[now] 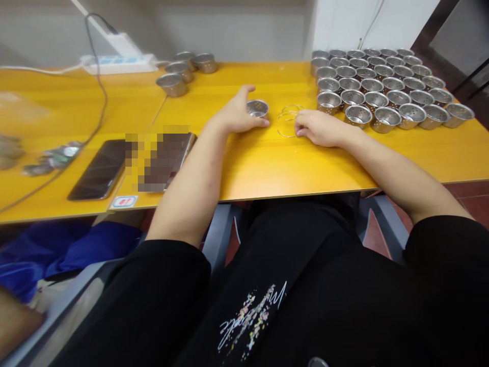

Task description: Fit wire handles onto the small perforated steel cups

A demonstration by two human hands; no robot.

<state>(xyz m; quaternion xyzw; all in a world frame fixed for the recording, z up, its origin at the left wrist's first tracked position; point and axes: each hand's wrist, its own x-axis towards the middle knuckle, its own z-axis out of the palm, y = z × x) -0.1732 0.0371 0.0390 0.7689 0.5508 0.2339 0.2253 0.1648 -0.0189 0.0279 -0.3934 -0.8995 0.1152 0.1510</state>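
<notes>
My left hand (pixel 239 113) curves round the left side of a small perforated metal cup (pixel 259 108), thumb at its near side and a finger raised behind. The cup stands upright on the yellow table (pixel 263 168). To the right of it, my right hand (pixel 319 127) is closed in a pinch on a thin wire ring (pixel 284 134); part of that ring is hidden by the fingers. Several more wire rings (pixel 289 109) lie just beyond those fingertips, between the cup and my right hand.
Several rows of perforated metal cups (pixel 385 118) fill the right back of the table. More cups (pixel 171 85) stand at the back left, near a white power strip (pixel 122 63). Two dark phones (pixel 100 171) (pixel 170 163) lie left of my forearm. A cable (pixel 100 86) crosses the left side.
</notes>
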